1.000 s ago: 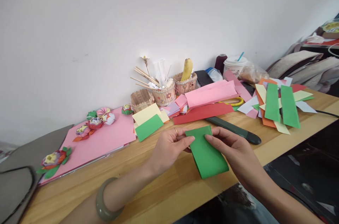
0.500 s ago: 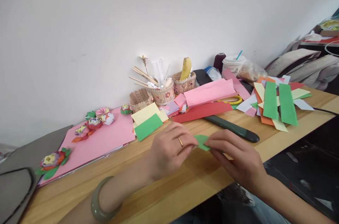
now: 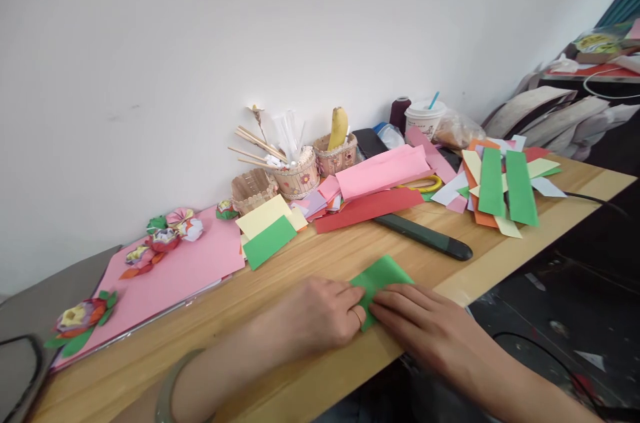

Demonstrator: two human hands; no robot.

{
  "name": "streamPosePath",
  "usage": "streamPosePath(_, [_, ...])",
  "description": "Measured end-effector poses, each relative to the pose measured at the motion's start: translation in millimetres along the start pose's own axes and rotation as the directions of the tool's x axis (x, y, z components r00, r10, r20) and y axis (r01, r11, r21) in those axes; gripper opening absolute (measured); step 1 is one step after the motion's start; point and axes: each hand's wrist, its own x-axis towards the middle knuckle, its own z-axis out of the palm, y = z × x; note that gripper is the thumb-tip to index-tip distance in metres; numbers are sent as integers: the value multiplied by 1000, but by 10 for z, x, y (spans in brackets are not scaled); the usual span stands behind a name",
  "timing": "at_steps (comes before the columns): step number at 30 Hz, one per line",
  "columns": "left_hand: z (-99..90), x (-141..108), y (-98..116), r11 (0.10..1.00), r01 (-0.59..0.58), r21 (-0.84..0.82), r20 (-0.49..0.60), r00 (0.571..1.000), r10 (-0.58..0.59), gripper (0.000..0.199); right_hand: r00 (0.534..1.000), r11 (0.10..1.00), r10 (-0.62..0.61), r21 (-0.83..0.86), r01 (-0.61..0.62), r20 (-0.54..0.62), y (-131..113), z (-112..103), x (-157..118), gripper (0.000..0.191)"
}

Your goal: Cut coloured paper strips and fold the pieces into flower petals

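A piece of green paper (image 3: 383, 273) lies on the wooden table near its front edge, under the fingers of both hands. My left hand (image 3: 325, 313), with a ring and a bracelet on that arm, is closed at the paper's left side. From the right, my right hand (image 3: 425, 323) presses on the paper with its fingers stretched out side by side. Behind them rest a dark green long tool (image 3: 425, 236) and a green rectangle (image 3: 271, 243) on pale yellow paper (image 3: 265, 216).
Paper flowers (image 3: 80, 319) lie on and beside a pink sheet (image 3: 200, 259) at the left. Baskets with sticks and a banana (image 3: 339, 128) stand by the wall. Coloured strips (image 3: 492, 183), a lidded cup (image 3: 424, 121) and yellow-handled scissors (image 3: 431, 184) are at the right.
Both hands have come down to the table with the green paper, which was held up between the fingertips and now shows a larger area. The view has shifted slightly right.
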Motion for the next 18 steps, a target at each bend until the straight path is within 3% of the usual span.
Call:
streamPosePath(1, [-11,-12,61,994,-36,106,-3,999,36,23,1000,1000,19,-6,-19,-10,-19,9,-17,27])
streamPosePath(5, [0,-56,330,942,53,330,-15,999,-51,24,996,995,65,-71,-70,-63,-128,14,-42,29])
streamPosePath(10, [90,-86,476,923,128,362,-20,991,-129,33,993,994,100,-39,-98,60,-161,52,-2,47])
streamPosePath(14, [86,-90,450,929,108,355,4,993,-117,28,990,995,82,-71,-75,110,14,121,-47,69])
streamPosePath(18, [56,-103,423,934,78,348,76,991,-111,27,987,990,104,-108,-91,122,222,65,-151,73])
